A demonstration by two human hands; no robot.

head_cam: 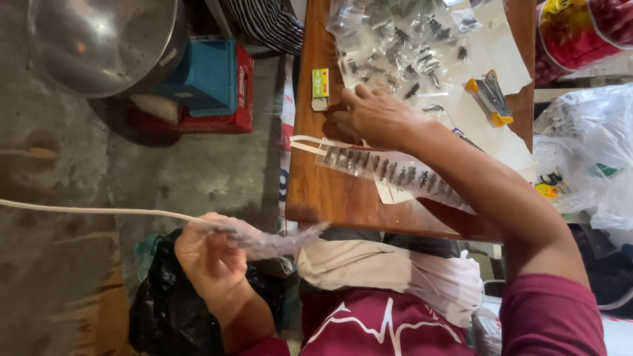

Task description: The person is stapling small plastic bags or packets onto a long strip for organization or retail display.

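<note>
Clear packet strip [395,173] lying diagonally, right hand [376,117] flat, left hand [208,257] pinching strip [264,238].

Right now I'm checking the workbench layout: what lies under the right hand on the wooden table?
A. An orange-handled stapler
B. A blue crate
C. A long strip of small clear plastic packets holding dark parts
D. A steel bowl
C: the right hand presses on the long strip of small clear plastic packets on the wooden table; the orange-handled stapler lies apart, farther along the table.
</note>
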